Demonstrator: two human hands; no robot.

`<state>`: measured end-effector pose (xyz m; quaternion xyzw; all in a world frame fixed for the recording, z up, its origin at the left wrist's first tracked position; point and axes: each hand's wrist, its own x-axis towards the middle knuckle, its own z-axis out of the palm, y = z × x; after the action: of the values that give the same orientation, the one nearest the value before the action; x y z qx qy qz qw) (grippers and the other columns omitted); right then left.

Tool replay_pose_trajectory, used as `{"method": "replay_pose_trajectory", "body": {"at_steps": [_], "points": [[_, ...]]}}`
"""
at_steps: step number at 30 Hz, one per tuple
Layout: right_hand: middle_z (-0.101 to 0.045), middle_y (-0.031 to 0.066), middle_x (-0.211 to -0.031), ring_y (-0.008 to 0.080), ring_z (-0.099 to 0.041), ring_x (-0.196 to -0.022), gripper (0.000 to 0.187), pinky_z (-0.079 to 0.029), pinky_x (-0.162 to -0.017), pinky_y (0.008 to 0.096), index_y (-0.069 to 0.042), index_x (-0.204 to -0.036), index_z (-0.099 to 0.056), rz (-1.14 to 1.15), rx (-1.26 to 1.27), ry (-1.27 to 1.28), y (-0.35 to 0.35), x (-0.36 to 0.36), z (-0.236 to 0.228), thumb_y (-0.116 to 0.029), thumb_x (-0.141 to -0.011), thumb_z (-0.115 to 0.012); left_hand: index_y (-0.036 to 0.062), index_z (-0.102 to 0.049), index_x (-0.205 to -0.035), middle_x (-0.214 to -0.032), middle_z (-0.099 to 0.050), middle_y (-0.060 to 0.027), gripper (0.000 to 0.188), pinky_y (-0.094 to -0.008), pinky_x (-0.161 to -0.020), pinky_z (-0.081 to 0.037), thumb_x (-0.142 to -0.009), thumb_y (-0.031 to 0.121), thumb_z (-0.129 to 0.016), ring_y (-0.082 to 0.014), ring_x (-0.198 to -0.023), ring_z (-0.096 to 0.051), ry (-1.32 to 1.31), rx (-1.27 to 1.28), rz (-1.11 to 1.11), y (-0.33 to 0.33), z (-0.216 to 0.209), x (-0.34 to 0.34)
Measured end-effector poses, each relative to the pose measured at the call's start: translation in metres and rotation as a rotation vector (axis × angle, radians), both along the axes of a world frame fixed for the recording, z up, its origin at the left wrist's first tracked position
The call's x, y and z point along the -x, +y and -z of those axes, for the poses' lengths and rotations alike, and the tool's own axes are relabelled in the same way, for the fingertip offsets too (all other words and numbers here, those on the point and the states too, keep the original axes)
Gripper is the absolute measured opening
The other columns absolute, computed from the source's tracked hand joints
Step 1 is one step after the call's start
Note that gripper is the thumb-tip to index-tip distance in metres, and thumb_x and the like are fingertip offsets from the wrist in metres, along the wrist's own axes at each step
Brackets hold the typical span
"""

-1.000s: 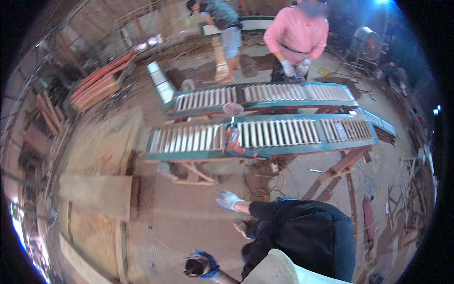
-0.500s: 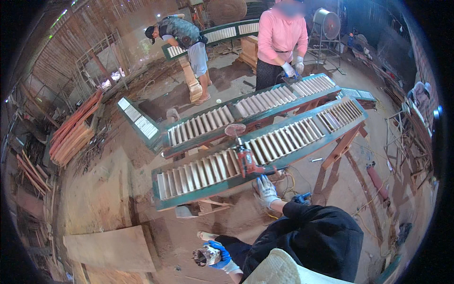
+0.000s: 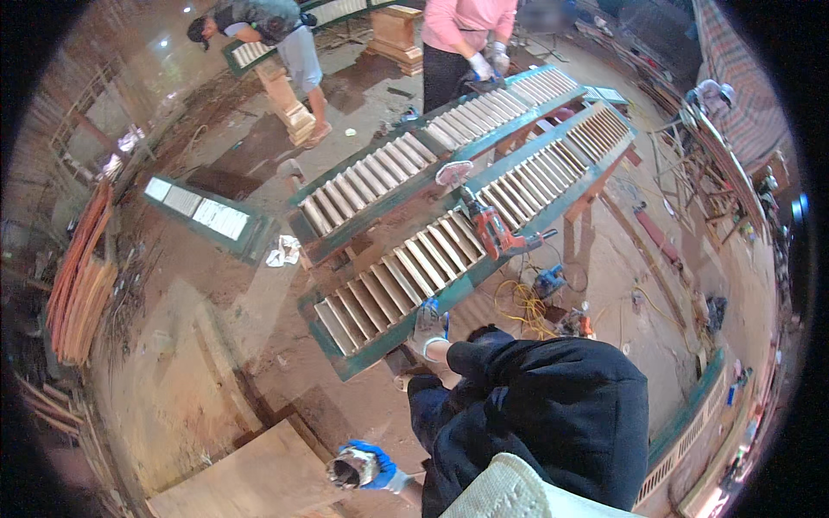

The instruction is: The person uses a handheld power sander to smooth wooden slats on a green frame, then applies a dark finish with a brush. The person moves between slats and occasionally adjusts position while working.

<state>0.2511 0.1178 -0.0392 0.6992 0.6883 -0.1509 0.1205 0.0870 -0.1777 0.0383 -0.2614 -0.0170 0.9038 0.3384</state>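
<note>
My left hand (image 3: 380,473), in a blue-and-white glove, grips a round, paint-smeared can (image 3: 347,471) low in the view, its dark open mouth facing outward. My right hand (image 3: 428,331), gloved too, has its fingers stretched against the near edge of a long green louvred shutter (image 3: 393,329) with pale slats. Across the middle of that shutter lies a red power tool (image 3: 496,235) with a round pad (image 3: 454,173) tipped up. A second louvred shutter (image 3: 367,177) lies parallel just beyond it.
A co-worker in pink (image 3: 466,26) works gloved at the far shutter; another person (image 3: 276,26) bends at the back left. A short shutter (image 3: 199,207), stacked boards (image 3: 82,293) and a wooden panel (image 3: 250,479) lie left. Yellow cord (image 3: 521,308) and a blue tool (image 3: 549,281) are on the floor.
My view has shifted, and my right hand has slid left along the shutter's near edge, away from the red tool. The can stays in my left hand.
</note>
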Motion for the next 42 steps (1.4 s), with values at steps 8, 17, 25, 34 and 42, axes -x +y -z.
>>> {"method": "replay_pose_trajectory", "body": {"at_steps": [8,17,25,34,42], "points": [[-0.008,0.0227,-0.157,0.0419,-0.007,-0.145,0.092,-0.006,-0.111,0.0667,0.005,-0.149,-0.014,-0.259,0.34,-0.043,0.017,0.013,-0.075,-0.054,-0.086,-0.048,0.0039,-0.044,-0.137,-0.139,-0.05,-0.0127,0.078,-0.0528,-0.105,-0.04,-0.072,0.032,-0.077,-0.0356,-0.131,-0.04,0.165,-0.047,0.038,0.08,-0.037,0.084],[-0.031,0.0222,-0.149,0.0408,-0.032,-0.135,0.071,-0.029,-0.106,0.0588,-0.002,-0.145,-0.034,-0.346,0.257,-0.012,0.001,0.057,-0.08,-0.046,-0.09,-0.047,0.0116,-0.053,-0.129,-0.13,-0.054,-0.0058,0.061,-0.0497,-0.101,-0.042,-0.072,0.015,-0.075,-0.0259,-0.126,-0.044,-0.281,-0.399,0.47,0.205,-0.056,-0.018],[-0.032,0.0209,-0.148,0.0377,-0.028,-0.138,0.068,-0.022,-0.112,0.0528,-0.003,-0.144,-0.034,-0.735,0.084,0.277,0.034,-0.028,-0.057,-0.036,-0.09,-0.054,0.0054,-0.055,-0.121,-0.121,-0.058,-0.0084,0.055,-0.044,-0.095,-0.046,-0.071,0.014,-0.076,-0.024,-0.112,-0.055,-0.071,-0.194,0.355,0.156,-0.103,-0.01],[-0.032,0.0187,-0.149,0.0343,-0.027,-0.14,0.063,-0.022,-0.116,0.0453,-0.004,-0.142,-0.036,-1.39,0.127,0.209,0.107,-0.201,-0.046,-0.032,-0.09,-0.057,-0.0026,-0.055,-0.123,-0.128,-0.055,-0.0163,0.05,-0.0474,-0.105,-0.041,-0.076,0.008,-0.068,-0.0308,-0.12,-0.052,-0.12,0.094,-0.306,-0.007,-0.093,-0.027],[-0.031,0.0132,-0.151,0.0326,-0.028,-0.139,0.059,-0.02,-0.117,0.0446,-0.004,-0.141,-0.04,-1.711,-0.066,0.779,-0.008,0.105,-0.014,-0.037,-0.093,-0.051,0.0007,-0.059,-0.122,-0.125,-0.061,-0.0118,0.041,-0.045,-0.105,-0.04,-0.085,0.017,-0.067,-0.026,-0.122,-0.053,-0.314,-0.148,-0.378,-0.046,-0.068,-0.016]]}}
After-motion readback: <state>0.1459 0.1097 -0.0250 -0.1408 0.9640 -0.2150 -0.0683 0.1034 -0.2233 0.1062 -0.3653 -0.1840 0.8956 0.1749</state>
